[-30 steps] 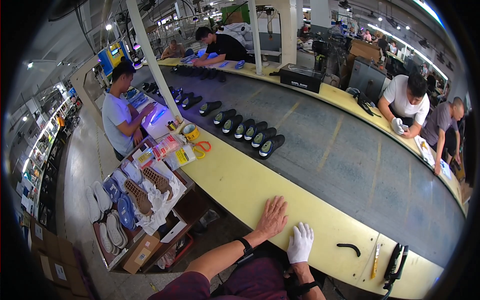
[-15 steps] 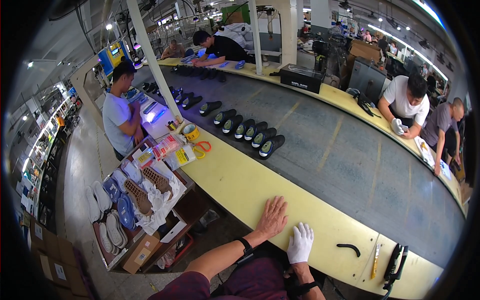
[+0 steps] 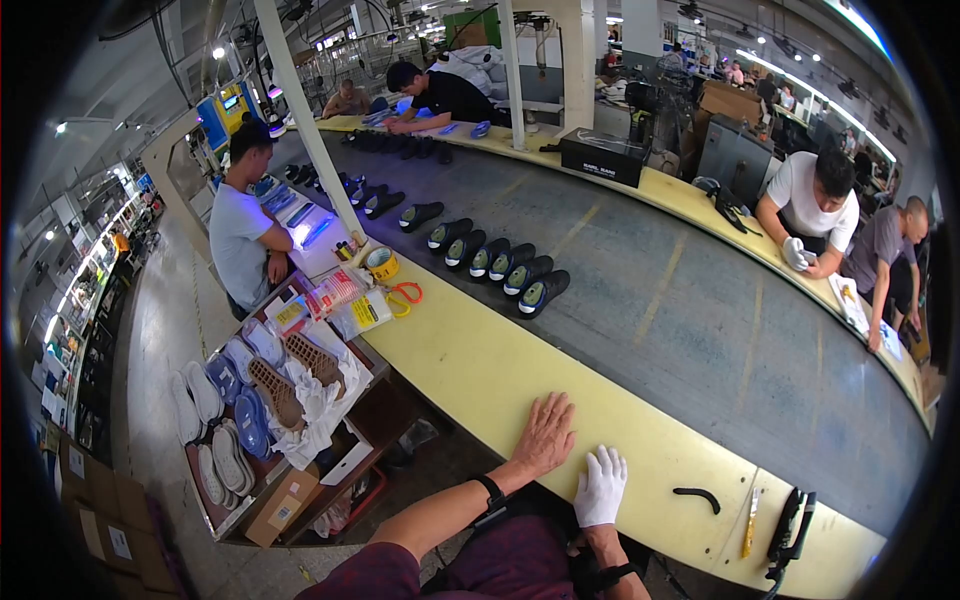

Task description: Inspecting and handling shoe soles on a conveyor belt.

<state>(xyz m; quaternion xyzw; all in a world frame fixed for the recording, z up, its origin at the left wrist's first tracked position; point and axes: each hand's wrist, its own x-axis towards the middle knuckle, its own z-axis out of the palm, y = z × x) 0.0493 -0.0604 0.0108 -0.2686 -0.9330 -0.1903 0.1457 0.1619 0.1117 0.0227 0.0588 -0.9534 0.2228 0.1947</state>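
Observation:
My left hand [image 3: 546, 434], bare, lies flat on the yellow tabletop [image 3: 450, 360] with its fingers stretched out. Just to its right, my right hand [image 3: 601, 487] in a white glove rests at the table's near edge, fingers extended and holding nothing. A short curved black strip [image 3: 698, 495] lies to the right of the glove. Beyond it are a yellow-handled knife or thin blade tool [image 3: 750, 530] and a black hand tool with a cord [image 3: 790, 532]. Across the belt stands a row of dark shoes [image 3: 543, 294], left of and beyond my hands.
The grey conveyor belt [image 3: 690, 310] runs past the table. Orange-handled scissors [image 3: 405, 297] and a yellow tape roll [image 3: 381, 263] lie at left. A side bench holds several soles [image 3: 274, 392]. Co-workers, including a person in grey [image 3: 240, 230], work around the belt. A black box [image 3: 604, 157] sits opposite.
At the left, the co-worker in grey has lowered an arm toward the lit work surface. My hands and the shoes have not moved.

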